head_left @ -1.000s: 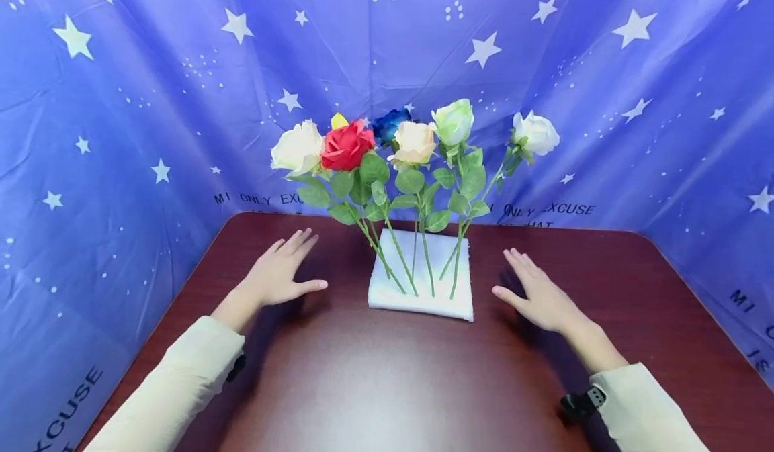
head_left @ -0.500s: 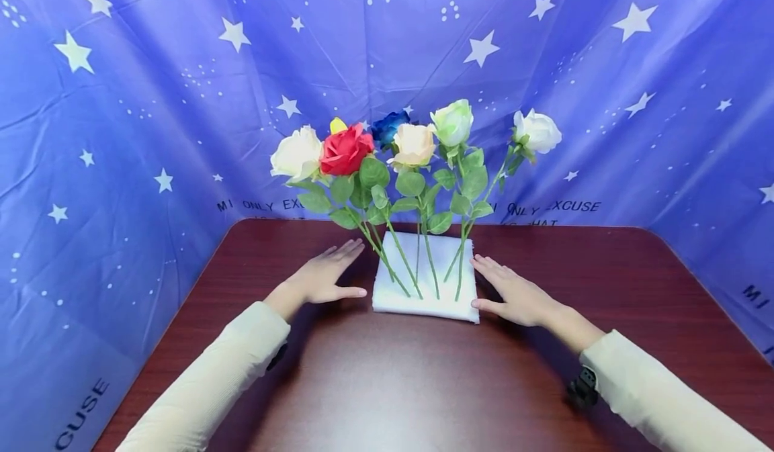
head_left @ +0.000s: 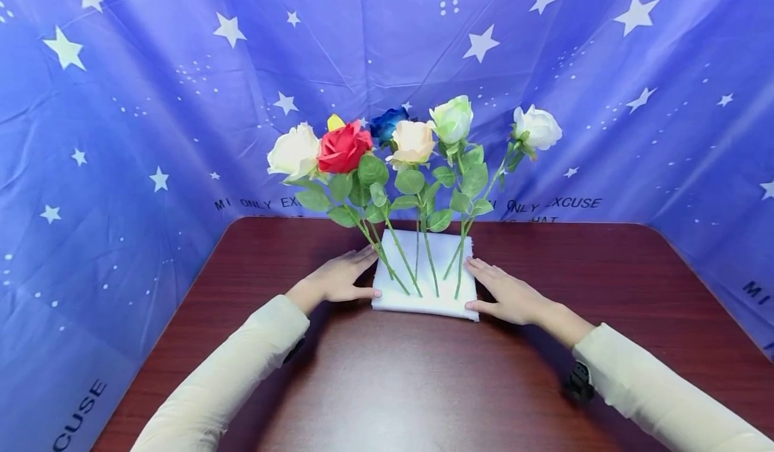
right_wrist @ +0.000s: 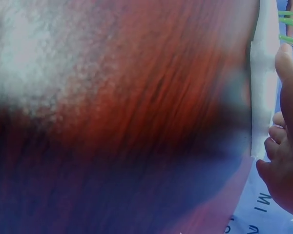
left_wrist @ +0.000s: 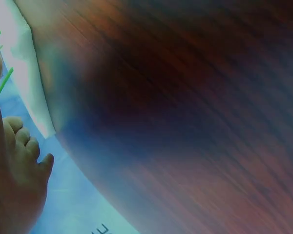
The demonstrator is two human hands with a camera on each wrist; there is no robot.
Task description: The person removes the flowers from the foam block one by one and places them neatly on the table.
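Note:
A white foam block [head_left: 390, 302] lies on the table, with several artificial roses standing in it by their green stems. Their heads are white [head_left: 294, 151], red [head_left: 345, 148], yellow, blue [head_left: 389, 125], cream [head_left: 413, 143], pale green [head_left: 452, 120] and white again at the far right. At the block's left edge is my left hand [head_left: 338, 281], thumb and fingers spread and straight. My right hand [head_left: 512, 297] mirrors it at the right edge, its fingertips against the block. In both wrist views the hands, left [left_wrist: 19, 180] and right [right_wrist: 287, 170], appear beside the block's side.
A dark red-brown wooden table [head_left: 387, 385] carries the block near its back edge. Behind and on both sides hangs a blue curtain [head_left: 363, 42] with white stars and printed lettering. Black wrist cameras sit under both cuffs.
Both hands have moved inward from either side, from well apart to the foam block's left and right edges. The block and roses look nearly the same; the view has shifted slightly.

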